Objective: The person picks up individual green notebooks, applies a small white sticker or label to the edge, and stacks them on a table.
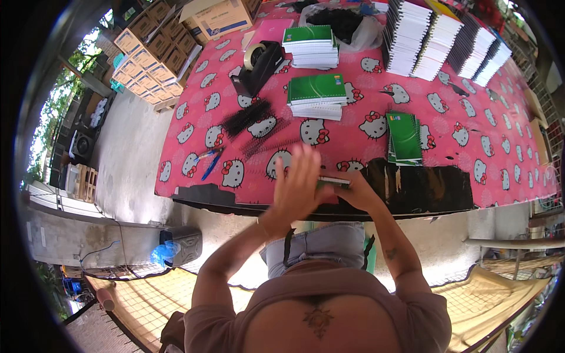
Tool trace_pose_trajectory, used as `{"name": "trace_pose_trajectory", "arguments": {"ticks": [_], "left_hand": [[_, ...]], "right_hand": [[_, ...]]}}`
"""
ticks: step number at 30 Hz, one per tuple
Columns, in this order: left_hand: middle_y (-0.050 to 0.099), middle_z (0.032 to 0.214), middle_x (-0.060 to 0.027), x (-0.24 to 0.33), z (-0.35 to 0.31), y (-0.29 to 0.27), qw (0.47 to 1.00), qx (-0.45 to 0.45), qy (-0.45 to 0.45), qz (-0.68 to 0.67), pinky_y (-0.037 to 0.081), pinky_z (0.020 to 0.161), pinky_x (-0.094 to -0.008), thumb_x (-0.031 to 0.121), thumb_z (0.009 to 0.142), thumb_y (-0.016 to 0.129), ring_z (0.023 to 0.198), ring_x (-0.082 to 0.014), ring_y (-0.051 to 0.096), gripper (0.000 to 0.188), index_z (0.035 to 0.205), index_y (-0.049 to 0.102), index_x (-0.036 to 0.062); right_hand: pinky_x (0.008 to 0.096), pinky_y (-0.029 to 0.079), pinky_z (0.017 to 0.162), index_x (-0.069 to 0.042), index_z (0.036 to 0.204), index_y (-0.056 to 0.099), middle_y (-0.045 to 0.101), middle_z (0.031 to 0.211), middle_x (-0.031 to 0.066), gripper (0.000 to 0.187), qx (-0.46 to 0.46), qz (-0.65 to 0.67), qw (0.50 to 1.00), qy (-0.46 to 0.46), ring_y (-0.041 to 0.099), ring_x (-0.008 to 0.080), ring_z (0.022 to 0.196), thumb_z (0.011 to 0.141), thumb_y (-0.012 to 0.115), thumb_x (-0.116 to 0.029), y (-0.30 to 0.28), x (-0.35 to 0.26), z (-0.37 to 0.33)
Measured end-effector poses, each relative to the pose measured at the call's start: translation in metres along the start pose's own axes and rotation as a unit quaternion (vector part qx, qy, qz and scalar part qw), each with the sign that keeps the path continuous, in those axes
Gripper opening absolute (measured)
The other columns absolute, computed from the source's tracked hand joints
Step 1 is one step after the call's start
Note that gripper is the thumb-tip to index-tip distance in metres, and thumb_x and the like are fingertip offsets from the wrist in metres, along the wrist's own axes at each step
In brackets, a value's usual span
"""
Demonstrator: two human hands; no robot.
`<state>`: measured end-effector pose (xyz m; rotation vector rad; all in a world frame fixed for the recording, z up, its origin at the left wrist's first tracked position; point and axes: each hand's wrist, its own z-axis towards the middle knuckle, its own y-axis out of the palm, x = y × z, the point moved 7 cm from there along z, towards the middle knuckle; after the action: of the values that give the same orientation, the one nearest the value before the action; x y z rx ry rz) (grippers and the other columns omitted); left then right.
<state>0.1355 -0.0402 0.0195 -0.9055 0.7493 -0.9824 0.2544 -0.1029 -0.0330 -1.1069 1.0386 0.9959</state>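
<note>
At the table's near edge, my right hand (pixel 356 193) grips a small notebook (pixel 334 180), seen nearly edge-on and mostly hidden by my hands. My left hand (pixel 299 185) is raised beside it with its fingers stretched out, slightly smeared by motion. Whether its palm touches the notebook I cannot tell. Beyond lie black spiral binding coils (pixel 250 117) in a loose heap, and blue-handled pliers (pixel 213 165) to the left. Green-covered notebooks form a near stack (pixel 318 88) and a far stack (pixel 307 35). A few spiral-bound green notebooks (pixel 404 138) rest to the right.
A pink cartoon-cat cloth (pixel 447 126) covers the table, with dark bare patches (pixel 412 185) along its front edge. A black tape dispenser (pixel 257 67) stands left of the stacks. Tall piles of spiral notebooks (pixel 406 38) rise at the back right. Cardboard boxes (pixel 159 53) are piled at the far left.
</note>
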Motion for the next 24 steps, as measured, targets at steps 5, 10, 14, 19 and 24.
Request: {"name": "trace_pose_trajectory", "arguments": {"ticks": [5, 10, 14, 19, 24], "left_hand": [[0.041, 0.148, -0.0273, 0.044, -0.053, 0.004, 0.993, -0.035, 0.083, -0.075, 0.019, 0.112, -0.0653, 0.062, 0.090, 0.049, 0.139, -0.0422, 0.037, 0.084, 0.139, 0.043, -0.0061], [0.043, 0.150, -0.0178, 0.009, -0.003, -0.002, 0.999, -0.029, 0.029, 0.000, 0.023, 0.112, -0.0606, 0.065, 0.088, 0.051, 0.143, -0.0328, 0.034, 0.084, 0.144, 0.044, 0.0025], [0.041, 0.152, -0.0171, 0.040, -0.049, 0.021, 0.993, -0.058, 0.083, -0.057, 0.024, 0.112, -0.0586, 0.063, 0.090, 0.051, 0.144, -0.0305, 0.033, 0.082, 0.145, 0.043, 0.0033], [0.038, 0.154, -0.0172, 0.031, -0.016, 0.007, 0.994, -0.055, 0.084, -0.039, 0.018, 0.115, -0.0578, 0.065, 0.089, 0.049, 0.146, -0.0306, 0.031, 0.083, 0.145, 0.043, 0.0034], [0.038, 0.154, -0.0184, 0.033, 0.007, -0.012, 0.997, -0.036, 0.046, -0.051, 0.014, 0.116, -0.0582, 0.062, 0.094, 0.042, 0.147, -0.0316, 0.029, 0.081, 0.146, 0.040, 0.0001]], "right_hand": [[0.0292, 0.052, 0.081, -0.005, 0.128, 0.063, 0.073, 0.106, 0.0146, 0.042, 0.003, 0.040, 0.999, 0.028, 0.063, 0.0098, 0.088, 0.087, 0.069, -0.003, 0.006, 0.000, -0.005], [0.0298, 0.052, 0.080, -0.006, 0.128, 0.064, 0.074, 0.099, 0.0132, 0.045, -0.016, -0.029, 0.999, 0.035, 0.065, 0.0111, 0.085, 0.083, 0.069, -0.001, 0.007, 0.004, -0.004], [0.0297, 0.052, 0.077, -0.004, 0.120, 0.067, 0.074, 0.091, 0.0116, 0.037, 0.034, -0.008, 0.999, -0.026, 0.067, 0.0125, 0.080, 0.083, 0.070, -0.003, 0.006, -0.005, -0.002], [0.0313, 0.053, 0.075, 0.000, 0.108, 0.068, 0.073, 0.085, 0.0131, 0.026, 0.025, -0.025, 0.999, 0.037, 0.068, 0.0159, 0.077, 0.083, 0.069, -0.004, 0.003, -0.004, -0.007], [0.0339, 0.053, 0.075, 0.002, 0.105, 0.067, 0.072, 0.086, 0.0169, 0.025, 0.023, -0.024, 0.999, 0.000, 0.071, 0.0217, 0.082, 0.081, 0.069, -0.003, 0.005, 0.003, -0.006]]}}
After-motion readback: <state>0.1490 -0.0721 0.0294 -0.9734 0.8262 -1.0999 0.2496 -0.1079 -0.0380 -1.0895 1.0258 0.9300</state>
